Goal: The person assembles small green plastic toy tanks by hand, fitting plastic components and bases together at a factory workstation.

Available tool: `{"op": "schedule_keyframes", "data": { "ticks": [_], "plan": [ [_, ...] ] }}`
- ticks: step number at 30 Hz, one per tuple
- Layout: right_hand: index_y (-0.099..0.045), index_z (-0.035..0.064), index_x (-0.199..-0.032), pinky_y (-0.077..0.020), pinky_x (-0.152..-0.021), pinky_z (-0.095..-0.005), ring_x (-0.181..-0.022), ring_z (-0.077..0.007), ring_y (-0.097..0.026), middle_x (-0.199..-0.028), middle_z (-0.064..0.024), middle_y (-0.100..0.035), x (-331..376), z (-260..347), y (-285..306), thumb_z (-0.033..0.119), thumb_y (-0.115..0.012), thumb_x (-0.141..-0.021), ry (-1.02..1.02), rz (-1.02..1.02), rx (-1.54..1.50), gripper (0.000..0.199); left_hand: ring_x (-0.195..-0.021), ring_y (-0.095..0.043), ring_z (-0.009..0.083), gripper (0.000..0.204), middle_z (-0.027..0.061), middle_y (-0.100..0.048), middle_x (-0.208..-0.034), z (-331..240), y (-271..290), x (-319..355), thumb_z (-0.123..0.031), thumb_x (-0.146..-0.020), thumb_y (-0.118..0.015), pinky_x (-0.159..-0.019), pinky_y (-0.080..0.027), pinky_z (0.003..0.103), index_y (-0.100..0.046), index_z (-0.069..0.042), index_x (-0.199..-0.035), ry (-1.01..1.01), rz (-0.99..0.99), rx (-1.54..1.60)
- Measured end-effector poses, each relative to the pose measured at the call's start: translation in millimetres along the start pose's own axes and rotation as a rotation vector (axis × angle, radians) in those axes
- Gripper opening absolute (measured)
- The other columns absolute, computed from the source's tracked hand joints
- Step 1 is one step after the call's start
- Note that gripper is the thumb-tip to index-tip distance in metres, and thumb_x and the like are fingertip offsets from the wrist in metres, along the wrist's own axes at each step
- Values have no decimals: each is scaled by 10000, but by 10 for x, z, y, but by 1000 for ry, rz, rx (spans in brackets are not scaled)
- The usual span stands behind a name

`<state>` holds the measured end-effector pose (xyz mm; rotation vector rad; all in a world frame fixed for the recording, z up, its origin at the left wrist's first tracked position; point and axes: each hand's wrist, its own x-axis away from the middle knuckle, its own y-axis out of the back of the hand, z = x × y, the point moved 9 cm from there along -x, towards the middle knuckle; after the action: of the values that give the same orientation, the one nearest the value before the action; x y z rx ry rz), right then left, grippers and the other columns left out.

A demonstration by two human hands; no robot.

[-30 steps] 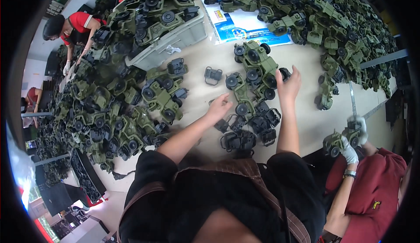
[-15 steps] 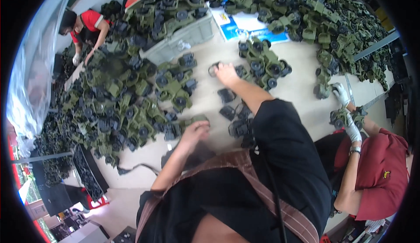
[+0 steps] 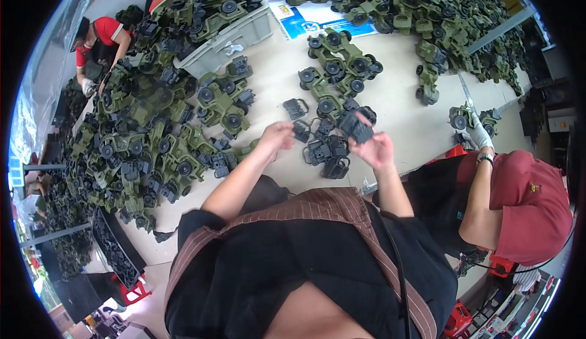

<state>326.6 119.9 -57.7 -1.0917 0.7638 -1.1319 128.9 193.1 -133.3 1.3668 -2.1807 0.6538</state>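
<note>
My right hand (image 3: 376, 150) holds up a black plastic toy-vehicle part (image 3: 356, 127), gripped between thumb and fingers. To its left, my left hand (image 3: 278, 140) has its fingers curled together; whether anything is pinched in them is hidden. A black part (image 3: 300, 131) is right beside those fingertips. Several more such parts, among them a black framed piece (image 3: 317, 152), lie in a loose cluster between my hands. One black part (image 3: 295, 109) rests apart, farther forward. Just beyond the cluster stand several olive-green toy jeeps (image 3: 332, 69) with black wheels.
Heaped green toy jeeps (image 3: 165, 146) cover the table's left side, and another pile (image 3: 439, 9) fills the far right. A grey crate (image 3: 229, 43) holds more. At right, a co-worker's gloved hand (image 3: 479, 134) holds a toy; another person (image 3: 101, 43) works far left.
My right hand has drawn back from its forward reach and now holds up a black part. My left hand has moved forward towards the cluster. The whole view has shifted slightly.
</note>
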Motion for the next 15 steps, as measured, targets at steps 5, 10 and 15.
{"op": "schedule_keyframes", "data": {
  "ticks": [5, 10, 15],
  "plan": [
    [-369, 87, -1230, -445, -759, -294, -947, -165, -504, -1138, -62, -475, 493, -86, 504, 284, -648, -733, 61, -380, 297, 603, -597, -499, 144, 232, 54, -523, -763, -287, -344, -908, -217, -800, -571, -532, -444, 269, -523, -39, -941, -49, -8, 88],
    [-455, 113, -1057, -469, -687, -237, -824, -105, -547, -929, 0, -539, 622, -283, 760, 131, -582, -800, 11, -613, 332, 287, -881, -567, 269, 505, 213, -584, -968, -352, -518, -1491, -330, -740, -654, -754, -426, 365, -536, 94, -988, -212, -260, -136],
    [-444, 89, -1119, -497, -719, -329, -839, -179, -589, -997, -55, -564, 430, -331, 710, 162, -526, -845, 14, -458, 205, 295, -897, -550, 341, 345, 114, -535, -1044, 26, -735, -1402, -266, -816, -516, -674, -434, 567, -409, -122, -1111, 225, -66, 56]
  ]
}}
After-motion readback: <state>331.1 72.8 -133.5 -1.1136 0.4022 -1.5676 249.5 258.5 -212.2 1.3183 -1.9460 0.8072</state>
